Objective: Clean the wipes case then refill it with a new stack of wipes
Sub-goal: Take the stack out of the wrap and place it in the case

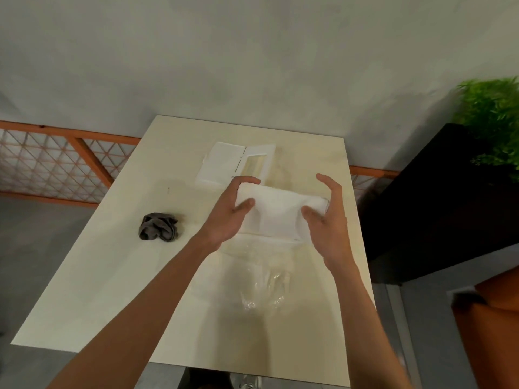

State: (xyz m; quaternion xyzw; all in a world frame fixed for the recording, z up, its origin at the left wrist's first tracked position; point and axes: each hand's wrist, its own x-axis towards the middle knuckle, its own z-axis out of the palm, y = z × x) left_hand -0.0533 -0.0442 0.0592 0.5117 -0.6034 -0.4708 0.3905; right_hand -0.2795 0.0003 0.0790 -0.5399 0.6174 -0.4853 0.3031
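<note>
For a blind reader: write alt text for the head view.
Left hand grips a stack of wipes over a table, right hand cupping its other end. Beyond lie the open wipes case and, leftward, a grey cloth.

On my feed I see two long forearms coming in from the lower edge, bare all the way to the wrists. The left hand (229,217) and right hand (323,223) are bare as well.
</note>
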